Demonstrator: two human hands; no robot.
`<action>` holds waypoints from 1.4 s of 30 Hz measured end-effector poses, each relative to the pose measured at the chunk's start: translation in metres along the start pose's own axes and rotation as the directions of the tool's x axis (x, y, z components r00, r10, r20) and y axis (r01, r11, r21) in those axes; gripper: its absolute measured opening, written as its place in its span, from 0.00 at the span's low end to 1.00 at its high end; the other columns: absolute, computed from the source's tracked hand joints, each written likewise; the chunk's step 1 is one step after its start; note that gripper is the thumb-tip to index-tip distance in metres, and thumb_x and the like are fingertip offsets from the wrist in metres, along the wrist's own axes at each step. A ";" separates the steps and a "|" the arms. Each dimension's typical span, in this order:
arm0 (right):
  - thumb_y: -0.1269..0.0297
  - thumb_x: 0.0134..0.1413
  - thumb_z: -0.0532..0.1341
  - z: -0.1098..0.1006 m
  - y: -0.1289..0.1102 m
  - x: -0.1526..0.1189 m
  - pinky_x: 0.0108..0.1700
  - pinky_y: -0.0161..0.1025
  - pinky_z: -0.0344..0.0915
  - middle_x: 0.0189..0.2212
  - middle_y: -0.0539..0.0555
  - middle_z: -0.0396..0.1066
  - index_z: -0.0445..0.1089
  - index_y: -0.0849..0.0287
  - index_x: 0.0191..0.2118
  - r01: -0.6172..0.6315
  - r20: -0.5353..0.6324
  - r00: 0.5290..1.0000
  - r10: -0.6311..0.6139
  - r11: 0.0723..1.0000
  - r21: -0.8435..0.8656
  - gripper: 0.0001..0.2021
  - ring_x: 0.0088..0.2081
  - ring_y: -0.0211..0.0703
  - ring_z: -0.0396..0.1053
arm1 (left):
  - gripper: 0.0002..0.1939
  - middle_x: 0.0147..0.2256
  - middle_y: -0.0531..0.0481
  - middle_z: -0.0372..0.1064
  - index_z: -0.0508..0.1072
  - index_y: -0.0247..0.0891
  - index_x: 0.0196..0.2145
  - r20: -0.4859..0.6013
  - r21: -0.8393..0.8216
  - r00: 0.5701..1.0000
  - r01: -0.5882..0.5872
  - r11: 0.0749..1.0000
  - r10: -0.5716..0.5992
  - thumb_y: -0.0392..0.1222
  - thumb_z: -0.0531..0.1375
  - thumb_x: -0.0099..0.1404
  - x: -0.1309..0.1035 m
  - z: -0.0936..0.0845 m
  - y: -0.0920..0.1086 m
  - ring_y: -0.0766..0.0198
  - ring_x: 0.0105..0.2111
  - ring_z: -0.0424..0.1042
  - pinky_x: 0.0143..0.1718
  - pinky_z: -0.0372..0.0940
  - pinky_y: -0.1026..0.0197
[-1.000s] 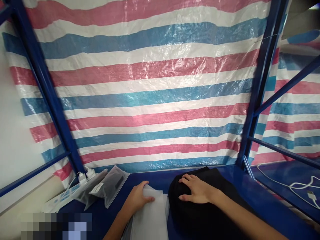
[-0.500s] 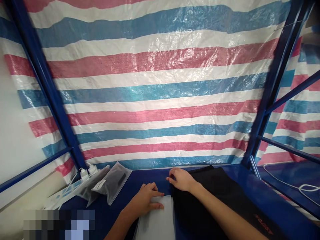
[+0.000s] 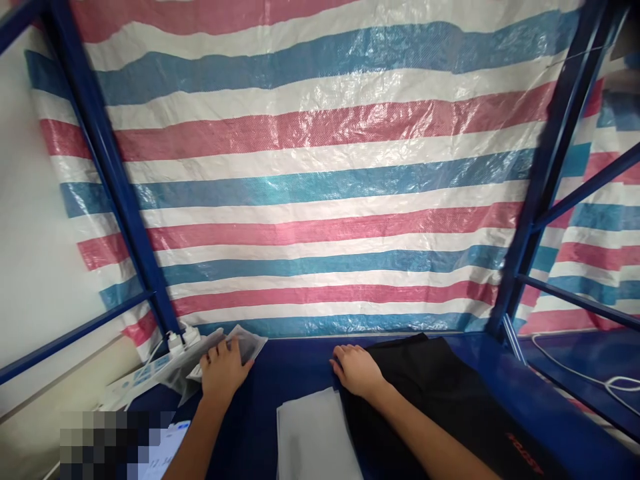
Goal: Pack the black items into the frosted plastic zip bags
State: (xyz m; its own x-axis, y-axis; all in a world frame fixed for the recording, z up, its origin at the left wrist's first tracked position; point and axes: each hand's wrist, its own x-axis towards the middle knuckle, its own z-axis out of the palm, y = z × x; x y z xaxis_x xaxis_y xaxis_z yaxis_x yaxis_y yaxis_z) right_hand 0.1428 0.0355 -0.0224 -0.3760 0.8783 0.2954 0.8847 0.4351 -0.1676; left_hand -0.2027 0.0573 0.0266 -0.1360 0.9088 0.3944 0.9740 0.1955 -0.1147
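Observation:
My left hand (image 3: 223, 368) lies over a frosted plastic bag (image 3: 250, 343) at the back left, its fingers spread and thumb held apart. Part of the bag is hidden beneath the palm. My right hand (image 3: 356, 368) rests on the blue surface by the far left edge of a black folded cloth (image 3: 425, 380), fingers loosely bent, and nothing shows in them. Red lettering marks the cloth's near right end. Between my forearms lies a flat stack of whitish translucent plastic bags (image 3: 313, 433), touched by neither hand.
A white power strip (image 3: 127, 387) with plugged-in chargers (image 3: 183, 339) stands at the left edge. Below it lies a lit phone screen (image 3: 167, 450). Blue metal posts (image 3: 115, 193) flank the surface (image 3: 295, 363), with a striped sheet (image 3: 320, 233) behind. A white cable (image 3: 575, 367) lies right.
My left hand has left the whitish stack and moved left and away from me onto the frosted bag. The right hand has stayed nearly in place. The view has shifted slightly.

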 end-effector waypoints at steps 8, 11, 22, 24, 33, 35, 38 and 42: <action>0.59 0.72 0.59 -0.005 0.007 -0.005 0.61 0.52 0.70 0.60 0.64 0.72 0.60 0.55 0.72 0.054 -0.192 0.981 -0.005 0.966 0.251 0.27 0.61 0.60 0.72 | 0.33 0.61 0.43 0.77 0.76 0.43 0.65 0.209 -0.752 0.872 -0.147 0.643 0.444 0.62 0.62 0.69 0.001 -0.024 0.042 0.40 0.61 0.74 0.65 0.64 0.46; 0.66 0.70 0.58 -0.004 0.016 -0.005 0.65 0.50 0.69 0.63 0.59 0.69 0.61 0.48 0.72 0.216 -0.287 0.953 -0.097 0.881 0.421 0.28 0.63 0.54 0.70 | 0.33 0.61 0.47 0.77 0.78 0.43 0.64 0.120 -0.935 0.695 -0.161 0.316 0.709 0.61 0.66 0.67 0.001 -0.029 0.076 0.43 0.60 0.75 0.65 0.66 0.49; 0.66 0.71 0.58 0.014 0.035 0.002 0.52 0.47 0.75 0.45 0.57 0.81 0.81 0.52 0.49 0.109 -0.297 0.953 0.061 0.844 0.526 0.12 0.46 0.52 0.80 | 0.20 0.61 0.43 0.75 0.76 0.47 0.64 -0.301 -0.537 0.735 -0.657 0.529 0.608 0.44 0.58 0.78 -0.037 -0.010 0.128 0.46 0.62 0.71 0.70 0.59 0.40; 0.63 0.72 0.60 0.015 0.034 0.000 0.49 0.44 0.75 0.43 0.56 0.82 0.81 0.52 0.48 0.105 -0.276 0.961 0.033 0.876 0.471 0.11 0.43 0.51 0.81 | 0.20 0.61 0.42 0.75 0.76 0.46 0.64 -0.327 -0.497 0.700 -0.699 0.514 0.635 0.43 0.58 0.78 -0.046 -0.008 0.135 0.44 0.61 0.72 0.66 0.63 0.39; 0.59 0.79 0.53 0.002 0.023 -0.007 0.53 0.44 0.75 0.49 0.56 0.82 0.78 0.50 0.57 0.262 -0.253 0.955 -0.154 0.836 0.482 0.17 0.49 0.48 0.80 | 0.20 0.58 0.43 0.79 0.78 0.42 0.61 -0.442 -0.498 0.647 -0.753 0.430 0.621 0.38 0.50 0.82 -0.036 0.019 0.129 0.51 0.60 0.77 0.64 0.71 0.45; 0.60 0.78 0.53 0.000 0.021 -0.007 0.54 0.44 0.75 0.50 0.56 0.81 0.79 0.50 0.54 0.255 -0.265 0.954 -0.143 0.852 0.458 0.16 0.50 0.49 0.79 | 0.20 0.59 0.43 0.78 0.77 0.40 0.62 -0.443 -0.497 0.636 -0.761 0.418 0.631 0.38 0.50 0.83 -0.039 0.019 0.130 0.52 0.61 0.76 0.64 0.70 0.46; 0.62 0.76 0.55 0.000 0.020 -0.008 0.52 0.45 0.75 0.47 0.56 0.80 0.78 0.51 0.50 0.235 -0.305 0.947 -0.104 0.871 0.431 0.13 0.48 0.49 0.78 | 0.17 0.56 0.44 0.80 0.78 0.42 0.60 -0.442 -0.523 0.638 -0.755 0.396 0.631 0.42 0.53 0.83 -0.046 0.013 0.136 0.52 0.58 0.77 0.63 0.71 0.47; 0.62 0.76 0.55 0.000 0.020 -0.011 0.50 0.44 0.74 0.44 0.56 0.79 0.77 0.51 0.45 0.249 -0.300 0.945 -0.128 0.877 0.410 0.12 0.46 0.50 0.77 | 0.16 0.53 0.46 0.81 0.80 0.43 0.54 -0.444 -0.549 0.651 -0.741 0.386 0.616 0.40 0.52 0.83 -0.050 0.008 0.141 0.54 0.53 0.79 0.57 0.71 0.49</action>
State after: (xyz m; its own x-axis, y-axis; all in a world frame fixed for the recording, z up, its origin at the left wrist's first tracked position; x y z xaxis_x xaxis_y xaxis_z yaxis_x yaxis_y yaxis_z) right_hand 0.1650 0.0346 -0.0286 -0.3864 0.7149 0.5828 0.5691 0.6820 -0.4594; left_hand -0.0602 0.0419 -0.0165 0.5919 0.5478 0.5912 0.5767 -0.8003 0.1642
